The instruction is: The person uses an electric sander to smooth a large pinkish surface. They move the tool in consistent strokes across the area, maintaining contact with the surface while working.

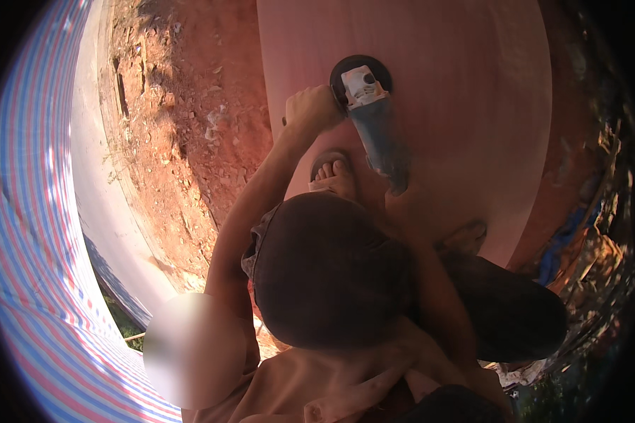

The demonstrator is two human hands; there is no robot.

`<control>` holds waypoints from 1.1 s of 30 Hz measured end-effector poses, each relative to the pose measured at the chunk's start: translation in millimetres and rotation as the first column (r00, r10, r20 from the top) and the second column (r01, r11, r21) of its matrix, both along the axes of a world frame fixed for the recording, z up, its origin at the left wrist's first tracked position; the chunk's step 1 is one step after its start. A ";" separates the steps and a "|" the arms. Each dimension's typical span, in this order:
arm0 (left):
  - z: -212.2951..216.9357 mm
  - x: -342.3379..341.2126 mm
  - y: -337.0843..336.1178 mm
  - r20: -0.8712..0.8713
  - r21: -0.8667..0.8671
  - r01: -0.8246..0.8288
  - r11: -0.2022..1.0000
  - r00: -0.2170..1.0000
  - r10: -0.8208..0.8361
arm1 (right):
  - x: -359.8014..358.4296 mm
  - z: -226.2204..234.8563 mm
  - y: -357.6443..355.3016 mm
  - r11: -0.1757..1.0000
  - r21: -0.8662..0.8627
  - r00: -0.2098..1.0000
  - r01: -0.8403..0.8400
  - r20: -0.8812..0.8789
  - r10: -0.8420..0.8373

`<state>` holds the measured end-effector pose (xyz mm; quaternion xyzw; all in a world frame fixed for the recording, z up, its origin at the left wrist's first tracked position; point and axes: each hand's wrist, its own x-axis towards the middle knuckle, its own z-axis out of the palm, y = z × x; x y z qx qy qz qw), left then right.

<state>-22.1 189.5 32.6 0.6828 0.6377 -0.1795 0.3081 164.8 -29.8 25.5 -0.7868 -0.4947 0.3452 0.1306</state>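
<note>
A blue-bodied angle grinder (377, 134) with a pale metal head lies over a large reddish, smooth board (466, 77). Its dark round disc (382, 69) appears to rest on that surface. Wrapped round a side handle beside the grinder's head, my left hand (314, 109) is closed; the handle's dark tip pokes out past the fist. At the rear end of the body sits my right hand (402, 204), closed on the grip, partly lost in shadow. A dark rounded shape hides part of my arms and the board's near area.
My sandalled foot (335, 176) stands on the board close to the grinder; another shoe (469, 236) is to the right. Rough red soil (197, 120) borders the board at left. Beyond lie a pale concrete strip (95, 155) and a striped tarp (28, 211). Blue material (561, 247) lies at right.
</note>
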 end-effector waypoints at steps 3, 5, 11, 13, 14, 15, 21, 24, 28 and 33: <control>-5.6 58.1 27.1 0.092 0.001 0.155 0.988 0.984 -0.154 | 46.3 -19.4 -15.7 0.934 -0.111 0.915 0.340 -0.190 -0.356; -10.0 88.0 39.2 0.152 0.078 0.242 0.967 0.956 -0.251 | 54.5 -43.8 -27.7 0.955 -0.028 0.954 0.294 -0.046 -0.295; -7.2 144.0 49.4 0.188 0.139 0.423 0.895 0.876 -0.444 | 71.1 -69.5 -41.2 0.881 -0.178 0.883 0.438 -0.101 -0.459; -3.3 126.3 56.0 0.159 0.073 0.388 0.919 0.905 -0.394 | 68.1 -48.1 -22.5 0.915 -0.183 0.930 0.359 -0.017 -0.368; -2.8 106.3 64.4 0.121 0.029 0.346 0.938 0.930 -0.347 | 59.8 -35.0 -7.8 0.942 -0.190 0.961 0.277 0.040 -0.274; -1.8 81.6 68.3 0.080 0.018 0.257 0.966 0.963 -0.258 | 46.7 -24.0 10.2 0.979 -0.129 0.987 0.157 0.064 -0.150; 0.8 -32.2 86.1 -0.057 0.046 -0.015 0.999 0.998 0.017 | -20.8 -1.0 94.9 0.955 -0.290 0.990 -0.061 -0.143 0.019; -1.9 -16.7 94.8 -0.058 0.070 0.046 0.996 0.997 -0.042 | -17.1 -14.2 88.8 0.976 -0.219 0.995 0.015 -0.093 -0.037; -7.5 69.7 100.1 0.047 0.028 0.249 0.968 0.967 -0.250 | 30.0 -30.8 52.0 0.960 -0.168 0.964 0.223 -0.109 -0.243; -13.8 163.9 92.0 0.185 0.164 0.436 0.885 0.868 -0.462 | 80.1 -38.4 15.8 0.818 -0.262 0.753 0.512 -0.321 -0.574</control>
